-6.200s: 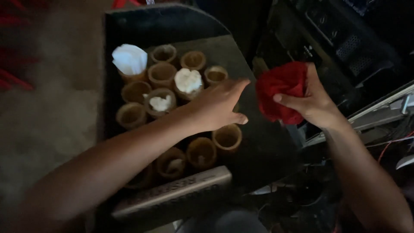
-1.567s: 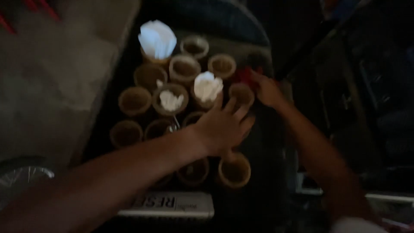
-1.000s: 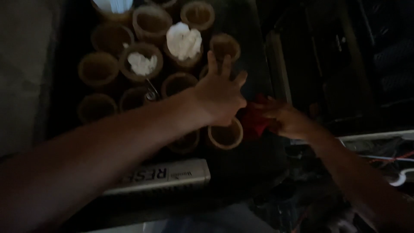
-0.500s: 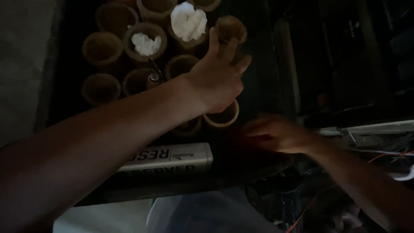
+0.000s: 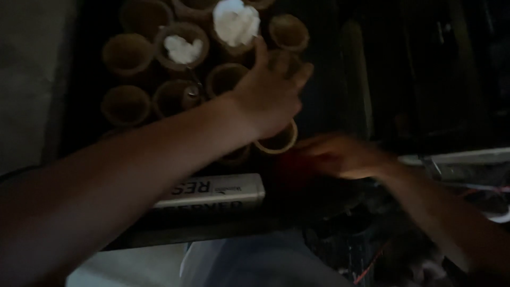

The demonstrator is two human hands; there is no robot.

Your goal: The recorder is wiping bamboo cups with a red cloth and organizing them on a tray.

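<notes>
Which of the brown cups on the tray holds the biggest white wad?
The brown cup at the top, just above the left hand's fingertips: its white wad bulges over the rim, while its left neighbour's wad sits lower.

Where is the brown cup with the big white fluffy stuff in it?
The brown cup of white fluff sits at the head view's top centre, just beyond the left hand.

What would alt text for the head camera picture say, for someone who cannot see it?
In dim light, a person's left hand reaches over a cluster of small brown cups on a dark tray, two holding white paper. The right hand, blurred, rests flat on a red cloth at the tray's edge.
</notes>
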